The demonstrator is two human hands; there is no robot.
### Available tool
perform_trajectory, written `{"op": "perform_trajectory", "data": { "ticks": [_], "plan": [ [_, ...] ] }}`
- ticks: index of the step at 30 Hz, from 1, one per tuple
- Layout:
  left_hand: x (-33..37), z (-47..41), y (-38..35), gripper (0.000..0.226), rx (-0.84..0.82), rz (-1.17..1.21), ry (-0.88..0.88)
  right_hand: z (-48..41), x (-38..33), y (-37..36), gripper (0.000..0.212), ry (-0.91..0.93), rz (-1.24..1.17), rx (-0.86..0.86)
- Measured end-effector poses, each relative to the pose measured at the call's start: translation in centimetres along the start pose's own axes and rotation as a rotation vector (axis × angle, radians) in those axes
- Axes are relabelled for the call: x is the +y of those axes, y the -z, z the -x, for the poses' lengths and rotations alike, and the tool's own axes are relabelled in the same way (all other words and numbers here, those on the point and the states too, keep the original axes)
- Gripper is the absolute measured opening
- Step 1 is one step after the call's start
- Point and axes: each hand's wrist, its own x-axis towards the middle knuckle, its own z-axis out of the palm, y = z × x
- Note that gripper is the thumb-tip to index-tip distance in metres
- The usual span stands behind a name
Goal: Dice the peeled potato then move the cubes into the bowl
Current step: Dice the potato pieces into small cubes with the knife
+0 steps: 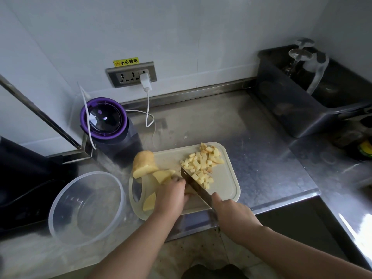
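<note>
Left hand point(173, 195) clamps pale yellow peeled potato piece point(163, 175); right hand point(231, 213) grips steel knife point(194, 183); curled fingertips touching blade risk cut

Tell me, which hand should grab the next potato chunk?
Probably the left hand. It holds a potato piece right beside the uncut chunks on the cutting board, while the right hand grips the knife.

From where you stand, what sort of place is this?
Most likely a working kitchen, perhaps a commercial one: a brushed stainless-steel counter, a pale plastic cutting board heaped with small yellow potato cubes, and a dark plastic tub holding upturned stemmed glasses.
</note>
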Motion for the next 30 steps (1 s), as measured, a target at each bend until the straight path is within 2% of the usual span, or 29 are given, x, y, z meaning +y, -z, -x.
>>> {"op": "perform_trajectory", "data": {
  "ticks": [7,21,30],
  "plan": [
    [0.1,0.0,0.5,0.04,-0.07,0.027,0.008,0.9,1.1,0.8,0.04,0.006,-0.027,0.098],
    [1.2,-1.3,0.9,0.025,-0.073,0.04,0.011,0.5,1.7,0.8,0.043,-0.008,-0.025,0.118],
    [0.4,-0.8,0.3,0.035,-0.057,0.094,0.004,0.6,1.6,1.2,0.041,-0.004,-0.037,0.106]
  ]
}}
